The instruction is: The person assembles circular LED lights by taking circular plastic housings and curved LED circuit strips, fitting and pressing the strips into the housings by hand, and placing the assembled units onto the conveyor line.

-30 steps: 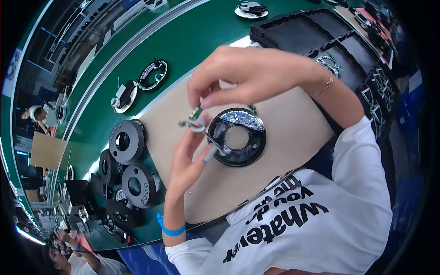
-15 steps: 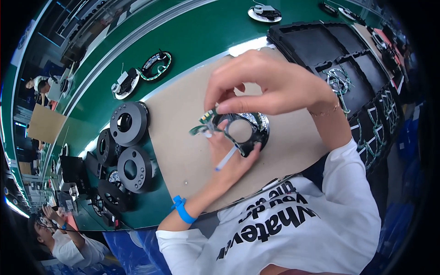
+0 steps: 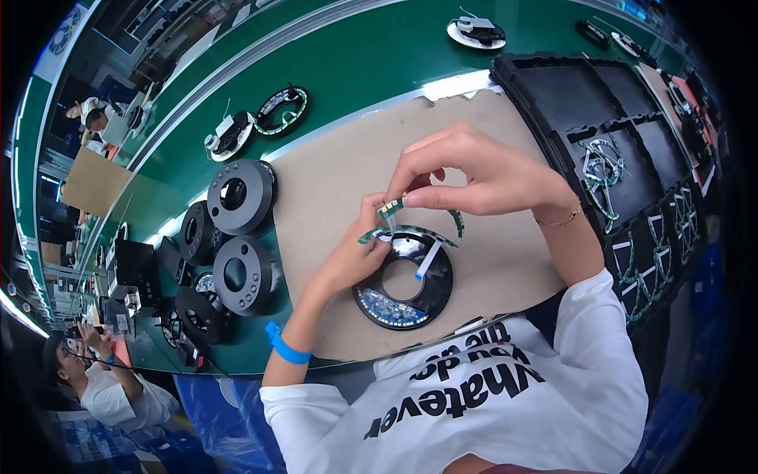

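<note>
Lifted off the black ring, both hands pinch the green strip; grey discs lie left.

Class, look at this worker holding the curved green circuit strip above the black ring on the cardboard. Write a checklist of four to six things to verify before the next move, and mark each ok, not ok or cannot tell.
1. Both hands hold the strip: ok. The left hand and right hand pinch it near its left end.
2. Ring lies flat on the cardboard: ok.
3. Strip is above the ring: ok, it arcs over the ring's upper edge.
4. Strip seated in the ring: not ok, it is raised in the fingers.
5. White ribbon free of the strip: cannot tell.
6. Spare strips at hand: ok, more lie in the black tray on the right.
</note>
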{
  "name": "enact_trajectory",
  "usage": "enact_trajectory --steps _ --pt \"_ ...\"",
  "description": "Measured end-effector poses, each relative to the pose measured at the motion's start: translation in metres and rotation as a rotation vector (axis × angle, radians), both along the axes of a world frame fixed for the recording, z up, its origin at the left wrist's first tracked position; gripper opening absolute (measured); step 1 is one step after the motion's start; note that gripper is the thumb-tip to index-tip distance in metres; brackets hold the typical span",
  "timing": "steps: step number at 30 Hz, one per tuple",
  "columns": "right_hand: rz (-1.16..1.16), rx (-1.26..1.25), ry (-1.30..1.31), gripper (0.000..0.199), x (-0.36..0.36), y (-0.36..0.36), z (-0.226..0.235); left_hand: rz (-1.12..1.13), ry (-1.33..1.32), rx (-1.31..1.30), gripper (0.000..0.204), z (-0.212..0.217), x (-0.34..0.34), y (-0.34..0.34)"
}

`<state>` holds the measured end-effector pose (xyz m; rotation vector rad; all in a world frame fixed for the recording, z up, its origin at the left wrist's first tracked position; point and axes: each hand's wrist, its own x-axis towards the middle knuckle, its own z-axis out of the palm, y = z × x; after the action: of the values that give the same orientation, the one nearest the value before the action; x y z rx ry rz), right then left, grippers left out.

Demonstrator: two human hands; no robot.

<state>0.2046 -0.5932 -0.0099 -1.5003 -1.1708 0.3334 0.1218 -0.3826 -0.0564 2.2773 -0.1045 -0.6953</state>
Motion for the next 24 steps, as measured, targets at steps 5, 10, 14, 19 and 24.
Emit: enact_trajectory --steps 5,10,14,19,24 --pt "-0.011 -0.006 -0.022 0.012 0.003 0.001 -0.003 0.237 -0.344 -0.315 0.054 -0.027 -0.009 0.005" --pt "-0.017 -0.012 -0.023 0.012 0.003 0.0 -0.007 0.569 -0.393 -0.566 0.055 -0.033 -0.011 -0.007" --pt "-0.021 0.056 -0.018 0.015 0.001 0.002 -0.015 0.248 -0.421 -0.49 0.049 -0.013 -0.012 0.001" --pt "-0.036 0.021 0.037 0.016 0.006 -0.001 -0.021 -0.246 -0.338 -0.332 0.019 0.026 -0.01 0.006" --pt "-0.029 0.065 0.21 0.013 0.015 -0.003 -0.039 0.136 -0.106 -0.635 0.018 0.023 -0.009 0.014"
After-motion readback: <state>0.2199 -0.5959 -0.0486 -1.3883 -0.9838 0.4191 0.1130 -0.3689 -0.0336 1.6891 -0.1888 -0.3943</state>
